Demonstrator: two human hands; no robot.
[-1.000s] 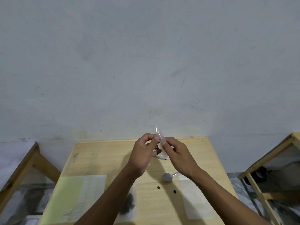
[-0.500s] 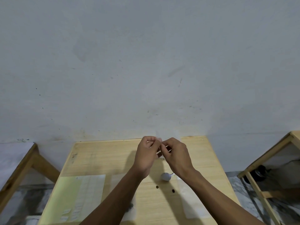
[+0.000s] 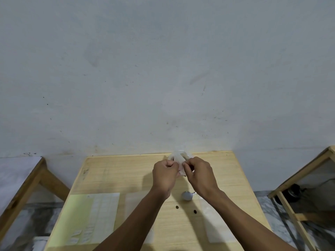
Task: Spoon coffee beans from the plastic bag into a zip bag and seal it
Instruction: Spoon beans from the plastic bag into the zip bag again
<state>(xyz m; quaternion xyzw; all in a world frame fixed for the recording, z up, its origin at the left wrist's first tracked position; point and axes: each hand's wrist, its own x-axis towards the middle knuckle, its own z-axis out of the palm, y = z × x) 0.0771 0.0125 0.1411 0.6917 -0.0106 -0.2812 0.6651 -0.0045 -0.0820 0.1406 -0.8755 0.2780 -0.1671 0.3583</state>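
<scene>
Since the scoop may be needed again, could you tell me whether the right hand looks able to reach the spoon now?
Probably not right away: the right hand pinches the zip bag together with the left hand. Otherwise the spoon lies uncovered just below its wrist.

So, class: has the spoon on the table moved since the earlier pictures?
No. The spoon lies at the same spot on the table, just beyond the two loose coffee beans, as before.
</scene>
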